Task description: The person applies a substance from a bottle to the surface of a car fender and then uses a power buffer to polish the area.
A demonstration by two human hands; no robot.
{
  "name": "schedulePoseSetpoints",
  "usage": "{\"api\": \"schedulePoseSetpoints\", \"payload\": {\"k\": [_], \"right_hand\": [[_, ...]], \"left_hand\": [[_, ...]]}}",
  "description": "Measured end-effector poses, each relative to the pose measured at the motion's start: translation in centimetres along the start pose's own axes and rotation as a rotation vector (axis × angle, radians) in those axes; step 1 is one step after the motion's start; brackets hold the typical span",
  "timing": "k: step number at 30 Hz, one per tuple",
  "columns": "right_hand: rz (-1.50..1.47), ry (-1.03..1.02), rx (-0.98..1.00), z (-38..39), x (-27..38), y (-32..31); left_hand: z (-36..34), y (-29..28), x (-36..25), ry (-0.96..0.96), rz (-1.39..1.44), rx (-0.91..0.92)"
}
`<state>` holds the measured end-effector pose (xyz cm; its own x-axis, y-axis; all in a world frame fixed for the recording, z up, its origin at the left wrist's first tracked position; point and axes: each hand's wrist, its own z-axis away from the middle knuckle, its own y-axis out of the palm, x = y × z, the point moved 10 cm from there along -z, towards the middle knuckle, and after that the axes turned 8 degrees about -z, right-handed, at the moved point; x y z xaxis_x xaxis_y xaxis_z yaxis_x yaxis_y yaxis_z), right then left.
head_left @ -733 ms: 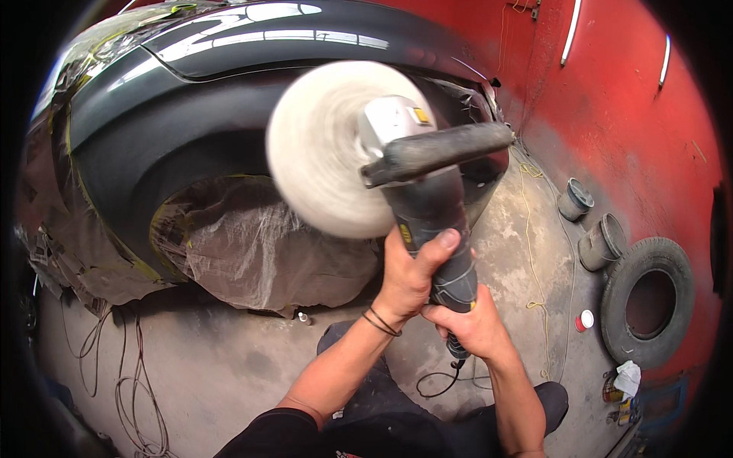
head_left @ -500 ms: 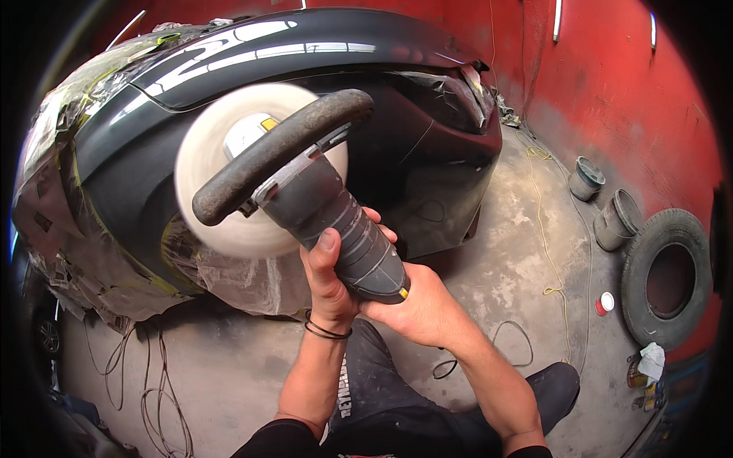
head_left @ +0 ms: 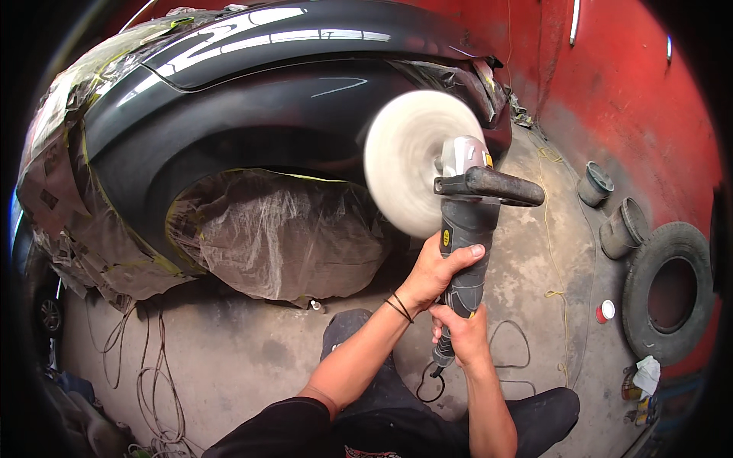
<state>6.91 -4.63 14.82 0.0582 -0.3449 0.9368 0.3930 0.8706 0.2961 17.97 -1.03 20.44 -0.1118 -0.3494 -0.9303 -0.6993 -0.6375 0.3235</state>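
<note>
A grey and black polisher [head_left: 467, 221] with a D-shaped handle is gripped in both of my hands. My left hand [head_left: 434, 276] wraps its body below the head, thumb lying across the top. Further down, my right hand [head_left: 467, 336] closes round the rear end, close to the power cord. The round white pad [head_left: 405, 164] shows blurred, streaked rings and stands over the front end of a black car fender [head_left: 298, 95]. Whether it touches the paint I cannot tell. Masking film [head_left: 286, 237] covers the wheel arch, edged with yellow tape.
Paper and film [head_left: 69, 206] wrap the car's left side. Looped cables [head_left: 159, 382] lie on the concrete floor at lower left. On the right stand two buckets [head_left: 622, 229], a tyre [head_left: 666, 294] and a small red-and-white can [head_left: 605, 311], near a red wall [head_left: 634, 114].
The polisher has moved right along the fender toward the car's front and turned more upright. My right hand has shifted lower on it, and the covered wheel arch has come into view.
</note>
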Motion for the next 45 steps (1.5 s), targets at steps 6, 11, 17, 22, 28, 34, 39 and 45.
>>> {"api": "schedulePoseSetpoints", "payload": {"k": [6, 11, 17, 22, 28, 34, 39, 45], "right_hand": [[-0.242, 0.042, -0.037, 0.5, -3.0, 1.9], [0.057, -0.069, 0.099, 0.1, 1.3, 6.9], [0.264, -0.139, 0.234, 0.8, 6.2, 11.8], [0.378, 0.012, 0.205, 3.1, 6.1, 9.4], [0.451, 0.107, 0.116, 3.5, 4.4, 3.7], [0.353, 0.029, 0.087, 1.6, 6.9, 3.8], [0.318, -0.042, 0.047, 0.6, 7.5, 3.4], [0.047, -0.004, -0.018, 1.3, 2.8, 2.2]], "left_hand": [[1.2, -0.8, 0.5, -0.141, -0.087, 0.012], [3.7, -4.2, -5.9, 0.012, 0.009, -0.082], [6.0, -8.1, -10.7, 0.226, 0.088, -0.152], [7.6, -5.5, -9.7, 0.210, 0.100, -0.194], [6.6, -2.2, -6.1, 0.132, 0.121, -0.202], [3.3, -1.5, -7.2, 0.131, 0.146, -0.136], [1.5, -1.1, -6.7, 0.131, 0.176, -0.089], [0.5, -0.3, -2.4, 0.024, 0.053, -0.004]]}}
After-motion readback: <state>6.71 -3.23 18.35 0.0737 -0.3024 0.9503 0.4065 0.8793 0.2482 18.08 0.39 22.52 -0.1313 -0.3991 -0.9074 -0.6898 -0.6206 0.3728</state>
